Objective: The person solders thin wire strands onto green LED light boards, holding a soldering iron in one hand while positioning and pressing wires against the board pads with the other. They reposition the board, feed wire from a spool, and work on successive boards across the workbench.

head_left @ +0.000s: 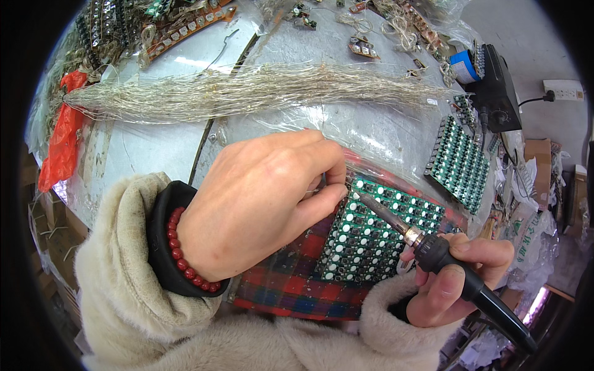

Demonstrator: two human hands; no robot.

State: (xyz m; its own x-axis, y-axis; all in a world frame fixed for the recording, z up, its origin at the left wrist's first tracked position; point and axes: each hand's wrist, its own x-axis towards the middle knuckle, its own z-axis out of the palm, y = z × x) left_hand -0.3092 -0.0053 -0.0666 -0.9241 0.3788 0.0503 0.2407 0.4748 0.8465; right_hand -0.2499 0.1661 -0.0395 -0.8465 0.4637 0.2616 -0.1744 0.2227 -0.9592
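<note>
My right hand (442,290) grips the black handle of a soldering iron (448,263), whose metal tip points up and left. That tip is at the upper left corner of a green circuit board (371,241) with rows of white round pads; whether it touches a pad I cannot tell. Thumb and forefinger of my left hand (266,198) are pinched together beside the same corner. What they hold, if anything, is too small or hidden to name. Under the board lies a red and blue plaid cloth (278,290).
A long bundle of thin wires (247,96) stretches across the table beyond my hands, over red plastic (65,148) at the left. Rightward are another green board panel (458,164), a black box (500,93) and a blue spool (464,67). Small boards with wires (362,46) lie farther back.
</note>
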